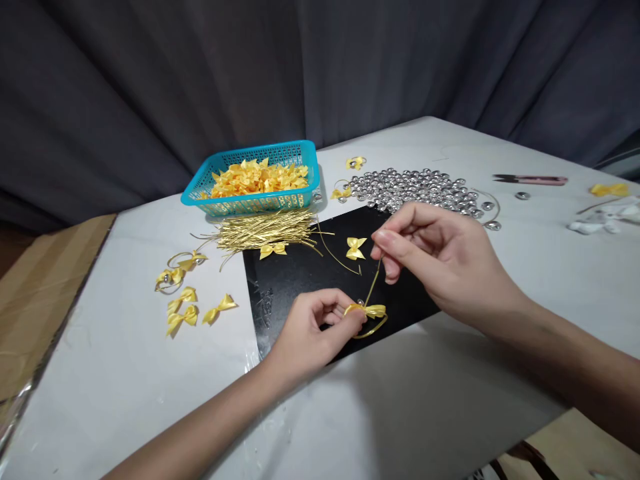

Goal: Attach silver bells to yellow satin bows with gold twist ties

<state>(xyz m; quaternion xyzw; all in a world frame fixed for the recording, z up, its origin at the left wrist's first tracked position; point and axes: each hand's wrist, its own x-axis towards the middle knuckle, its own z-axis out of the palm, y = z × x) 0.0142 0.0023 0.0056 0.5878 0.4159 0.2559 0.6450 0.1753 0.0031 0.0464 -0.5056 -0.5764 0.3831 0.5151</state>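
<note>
My left hand [327, 323] pinches a yellow ribbon bow [375, 311] over the black mat [300, 280]. A silver bead shows beside the bow's middle, partly hidden by the fingers. Gold cord [371, 287] runs up from the bow to my right hand [425, 250], whose thumb and fingertips are closed on its upper end. Another part of the cord curves in a loop below the bow. Just left of the right fingertips, a loose yellow bow [355, 248] lies on the mat.
A blue basket [250, 203] of yellow bows stands behind a bundle of gold cords [267, 230]. Silver beads [420, 190] are heaped at the back, with thread snips [530, 180] to their right. Loose bows [183, 320] lie at left; a white item [607, 217] at far right.
</note>
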